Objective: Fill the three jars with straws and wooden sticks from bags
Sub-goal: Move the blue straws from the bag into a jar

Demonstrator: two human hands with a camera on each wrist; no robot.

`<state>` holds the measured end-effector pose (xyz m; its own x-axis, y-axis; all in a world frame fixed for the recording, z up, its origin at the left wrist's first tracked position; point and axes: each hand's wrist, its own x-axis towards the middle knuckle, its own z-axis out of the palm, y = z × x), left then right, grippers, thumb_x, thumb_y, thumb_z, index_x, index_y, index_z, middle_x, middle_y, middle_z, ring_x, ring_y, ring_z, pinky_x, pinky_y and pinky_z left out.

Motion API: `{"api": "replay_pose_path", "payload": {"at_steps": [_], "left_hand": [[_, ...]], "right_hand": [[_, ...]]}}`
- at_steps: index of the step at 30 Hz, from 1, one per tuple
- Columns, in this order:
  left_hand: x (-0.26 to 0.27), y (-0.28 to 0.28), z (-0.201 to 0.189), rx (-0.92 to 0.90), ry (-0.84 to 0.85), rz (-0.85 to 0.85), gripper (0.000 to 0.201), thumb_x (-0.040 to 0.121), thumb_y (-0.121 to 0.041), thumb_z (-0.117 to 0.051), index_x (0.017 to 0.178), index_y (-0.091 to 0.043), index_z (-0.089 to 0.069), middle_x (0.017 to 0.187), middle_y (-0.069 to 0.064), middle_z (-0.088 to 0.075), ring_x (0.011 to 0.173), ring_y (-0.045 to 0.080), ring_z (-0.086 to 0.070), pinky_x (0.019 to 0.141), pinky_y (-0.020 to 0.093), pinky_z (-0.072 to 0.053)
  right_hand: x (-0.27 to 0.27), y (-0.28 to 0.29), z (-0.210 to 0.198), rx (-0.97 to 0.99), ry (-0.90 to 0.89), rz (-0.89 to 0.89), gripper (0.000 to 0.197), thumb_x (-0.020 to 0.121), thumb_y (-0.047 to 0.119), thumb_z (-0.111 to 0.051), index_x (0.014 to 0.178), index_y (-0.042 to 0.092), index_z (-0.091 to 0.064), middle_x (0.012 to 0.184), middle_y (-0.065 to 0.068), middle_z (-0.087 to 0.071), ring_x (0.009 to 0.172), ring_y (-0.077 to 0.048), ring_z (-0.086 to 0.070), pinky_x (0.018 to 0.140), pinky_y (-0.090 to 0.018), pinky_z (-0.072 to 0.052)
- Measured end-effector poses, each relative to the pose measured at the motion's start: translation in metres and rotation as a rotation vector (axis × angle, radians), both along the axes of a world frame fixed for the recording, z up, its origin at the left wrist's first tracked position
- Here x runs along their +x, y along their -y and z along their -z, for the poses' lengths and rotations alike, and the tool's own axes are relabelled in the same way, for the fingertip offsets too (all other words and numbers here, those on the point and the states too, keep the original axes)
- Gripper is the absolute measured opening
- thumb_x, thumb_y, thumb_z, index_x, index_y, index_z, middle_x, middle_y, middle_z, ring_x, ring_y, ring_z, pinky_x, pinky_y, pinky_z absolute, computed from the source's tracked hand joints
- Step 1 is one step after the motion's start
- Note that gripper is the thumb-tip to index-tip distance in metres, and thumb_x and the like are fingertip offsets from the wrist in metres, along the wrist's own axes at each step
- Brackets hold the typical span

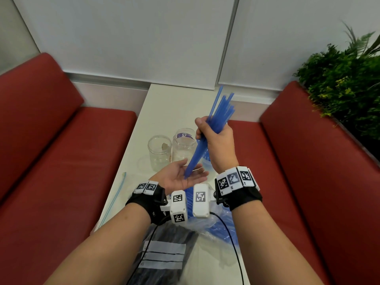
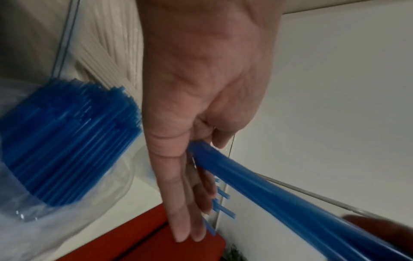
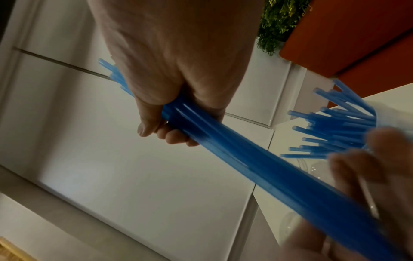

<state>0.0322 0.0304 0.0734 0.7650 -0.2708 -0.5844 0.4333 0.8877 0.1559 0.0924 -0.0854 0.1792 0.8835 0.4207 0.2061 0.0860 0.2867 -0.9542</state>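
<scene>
My right hand (image 1: 216, 138) grips a bundle of blue straws (image 1: 221, 108) around its middle, held slanted above the table. The bundle's lower ends rest on the palm of my left hand (image 1: 185, 177), which lies open and palm up. The left wrist view shows the straw bundle (image 2: 279, 190) meeting the straight fingers (image 2: 178, 203). In the right wrist view my fingers (image 3: 170, 137) curl around the bundle (image 3: 245, 159). Two empty glass jars (image 1: 159, 153) (image 1: 184, 147) stand beyond my left hand. A third jar (image 1: 206, 161) with blue straws (image 3: 339, 127) is mostly hidden behind my right wrist.
A clear bag of blue straws (image 1: 218, 229) and a bag of black straws (image 1: 164, 254) lie at the near end of the white table (image 1: 164, 112). Another zip bag (image 1: 115, 198) hangs off the left edge. Red bench seats (image 1: 61, 161) flank the table; plants (image 1: 339, 79) stand at the right.
</scene>
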Motion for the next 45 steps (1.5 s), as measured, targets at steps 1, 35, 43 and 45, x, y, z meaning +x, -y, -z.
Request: {"api": "replay_pose_path", "payload": {"at_steps": [1,35,43,45], "left_hand": [[0.001,0.001,-0.005,-0.014,0.025,-0.023,0.037,0.101,-0.023,-0.051,0.111,0.012,-0.06,0.116,0.027,-0.062,0.109,0.045,-0.063,0.089,0.057,-0.054],[-0.025,0.034,-0.007,0.067,0.047,0.024,0.029,0.096,-0.024,-0.053,0.105,-0.002,-0.068,0.087,0.009,-0.068,0.076,0.02,-0.065,0.072,0.034,-0.054],[-0.008,0.032,-0.021,0.078,-0.127,-0.24,0.016,0.094,-0.011,-0.055,0.083,0.001,-0.056,0.072,0.012,-0.052,0.045,0.022,-0.06,0.038,0.024,-0.052],[-0.006,0.031,-0.017,0.057,-0.139,-0.214,0.018,0.092,-0.015,-0.057,0.082,-0.001,-0.055,0.071,0.009,-0.05,0.039,0.02,-0.057,0.034,0.022,-0.048]], "right_hand": [[-0.003,-0.001,0.003,-0.018,-0.008,-0.017,0.013,0.093,0.018,-0.074,0.093,0.009,-0.065,0.068,-0.003,-0.062,0.064,-0.016,-0.059,0.067,-0.024,-0.052],[-0.001,0.011,-0.03,0.043,0.05,0.244,0.027,0.088,0.022,-0.079,0.087,0.02,-0.052,0.065,-0.006,-0.053,0.052,-0.021,-0.052,0.053,-0.029,-0.048],[-0.008,0.004,-0.008,-0.026,-0.073,-0.097,0.039,0.084,0.034,-0.082,0.063,0.025,-0.05,0.054,0.0,-0.044,0.052,-0.02,-0.047,0.062,-0.033,-0.047],[-0.009,0.003,-0.004,-0.034,-0.104,-0.168,0.044,0.084,0.033,-0.082,0.06,0.024,-0.046,0.054,0.001,-0.04,0.051,-0.019,-0.044,0.061,-0.032,-0.045]]}}
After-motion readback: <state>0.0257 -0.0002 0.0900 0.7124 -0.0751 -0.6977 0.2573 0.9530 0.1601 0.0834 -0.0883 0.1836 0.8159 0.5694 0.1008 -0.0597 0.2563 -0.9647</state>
